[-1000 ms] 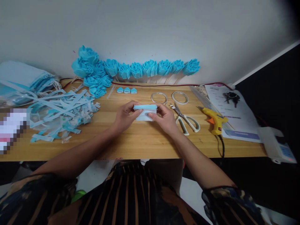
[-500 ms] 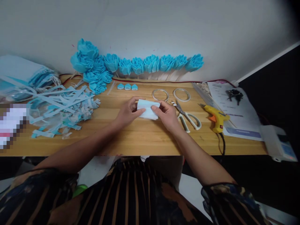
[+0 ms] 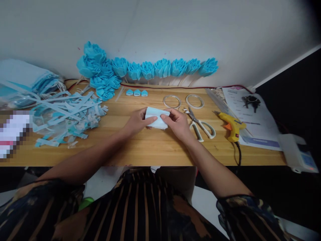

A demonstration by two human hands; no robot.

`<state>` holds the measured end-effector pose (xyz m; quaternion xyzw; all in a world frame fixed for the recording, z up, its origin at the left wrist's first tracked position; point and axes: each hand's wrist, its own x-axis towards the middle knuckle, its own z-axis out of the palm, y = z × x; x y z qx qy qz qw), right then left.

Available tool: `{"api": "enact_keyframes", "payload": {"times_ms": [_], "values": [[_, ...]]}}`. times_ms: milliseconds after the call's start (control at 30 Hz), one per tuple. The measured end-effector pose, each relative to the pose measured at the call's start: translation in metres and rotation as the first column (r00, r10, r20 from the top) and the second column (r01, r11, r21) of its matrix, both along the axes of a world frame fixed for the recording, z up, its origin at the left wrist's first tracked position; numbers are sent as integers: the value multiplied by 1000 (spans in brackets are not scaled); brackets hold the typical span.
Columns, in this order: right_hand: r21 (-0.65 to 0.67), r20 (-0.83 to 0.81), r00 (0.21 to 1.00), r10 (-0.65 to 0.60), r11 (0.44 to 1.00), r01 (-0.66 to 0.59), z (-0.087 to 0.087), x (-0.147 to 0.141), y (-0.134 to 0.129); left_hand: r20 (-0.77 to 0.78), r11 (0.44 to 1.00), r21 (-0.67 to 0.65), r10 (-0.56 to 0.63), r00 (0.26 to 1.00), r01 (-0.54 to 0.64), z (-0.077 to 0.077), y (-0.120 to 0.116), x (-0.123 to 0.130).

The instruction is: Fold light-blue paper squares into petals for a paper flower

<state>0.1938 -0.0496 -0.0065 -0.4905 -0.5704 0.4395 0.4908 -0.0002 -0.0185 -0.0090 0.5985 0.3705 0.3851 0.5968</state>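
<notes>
A small light-blue piece of folded fabric (image 3: pixel 155 122) is held above the wooden table between both hands. My left hand (image 3: pixel 137 121) grips its left side, thumb on top and fingers behind. On the other side my right hand (image 3: pixel 178 123) pinches it, thumb near the middle and fingers at the back edge. The two thumbs nearly meet on the fabric. Just right of my right hand lie scissors (image 3: pixel 198 122) with white handles, blades partly apart. Behind the hands are two rolls of clear tape (image 3: pixel 172 101) and three small blue folded pieces (image 3: pixel 136 93) in a row.
Blue fabric flowers (image 3: pixel 147 70) on sticks line the wall. Cut strips (image 3: pixel 67 113) and stacked face masks (image 3: pixel 30 78) cover the left. A yellow glue gun (image 3: pixel 233 126), printed paper (image 3: pixel 250 117), keys (image 3: pixel 251 102) and a white device (image 3: pixel 297 152) are at right.
Both hands have shifted slightly left with the fabric, which is tilted a little differently. My thumbs have moved slightly closer together on it.
</notes>
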Motion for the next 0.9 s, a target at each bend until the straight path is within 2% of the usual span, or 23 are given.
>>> {"api": "enact_keyframes", "payload": {"times_ms": [133,267,500,667,733,800,833,900], "values": [[29,4,1000,29,999,-29,1,2,2,-43,998,30,59,997,-58,-1,2,-2],[54,80,996,41,998,-45,4,5,2,-89,992,100,92,992,-83,0,3,-3],[46,114,993,20,999,-25,16,6,3,1,1000,22,19,1000,-19,-1,4,-4],[66,158,987,25,997,-36,21,11,10,-17,1000,-8,-21,1000,21,-5,9,-6],[62,239,968,71,994,-88,26,12,13,-85,998,63,3,996,3,-3,9,-8],[102,332,938,101,985,-142,32,11,14,-223,972,233,78,972,-25,2,8,-9],[134,374,921,104,977,-165,35,9,15,-298,939,344,142,944,-33,5,7,-10],[195,446,890,98,960,-203,40,5,15,-405,832,555,286,868,-16,11,5,-13]]}}
